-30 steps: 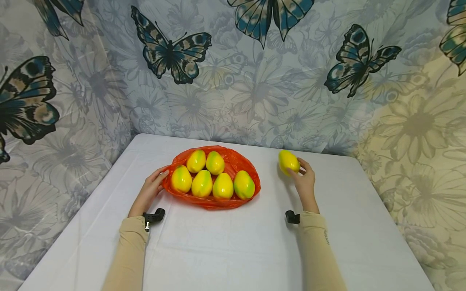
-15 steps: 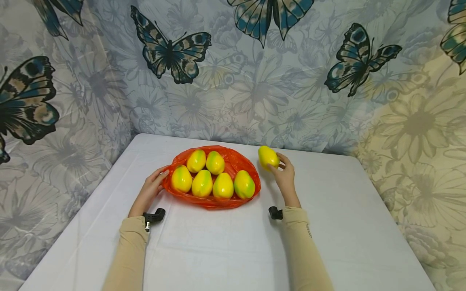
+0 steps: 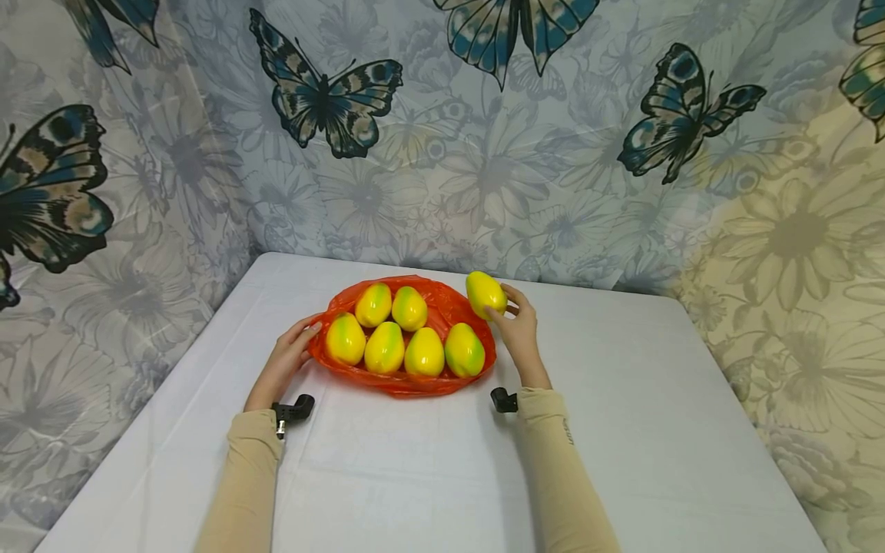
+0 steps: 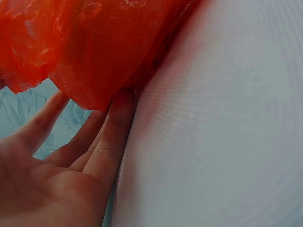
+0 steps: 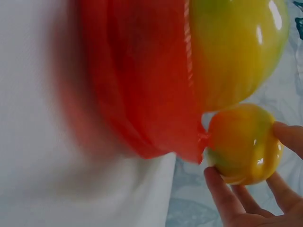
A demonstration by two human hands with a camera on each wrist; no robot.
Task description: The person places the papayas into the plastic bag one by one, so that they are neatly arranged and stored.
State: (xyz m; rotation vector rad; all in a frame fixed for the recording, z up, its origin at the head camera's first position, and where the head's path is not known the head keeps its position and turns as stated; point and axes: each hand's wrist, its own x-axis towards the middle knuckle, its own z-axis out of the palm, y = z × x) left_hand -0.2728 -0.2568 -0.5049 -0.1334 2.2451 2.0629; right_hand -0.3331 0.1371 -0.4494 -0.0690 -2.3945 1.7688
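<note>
In the head view, my right hand (image 3: 520, 332) holds a yellow-green mango (image 3: 485, 294) between thumb and fingers, at the right rim of a red plastic bag (image 3: 387, 382). The right wrist view shows the fingertips around this held mango (image 5: 244, 144), beside the bag's red side (image 5: 147, 90). Several glossy mangoes, such as the front one (image 3: 424, 352), lie in the opened bag. My left hand (image 3: 282, 367) rests at the bag's left edge. In the left wrist view, its extended fingers (image 4: 111, 142) touch the bag, their tips partly hidden by the red plastic.
A white-covered table (image 3: 401, 476) bears the bag. Behind it hangs a cloth backdrop (image 3: 484, 177) printed with flowers and butterflies, meeting the table's far edge. Each wrist wears a small black camera, like the left one (image 3: 296, 409).
My right hand has carried the mango leftward, from well right of the bag to its right rim, and slightly higher. The left hand and bag stay put.
</note>
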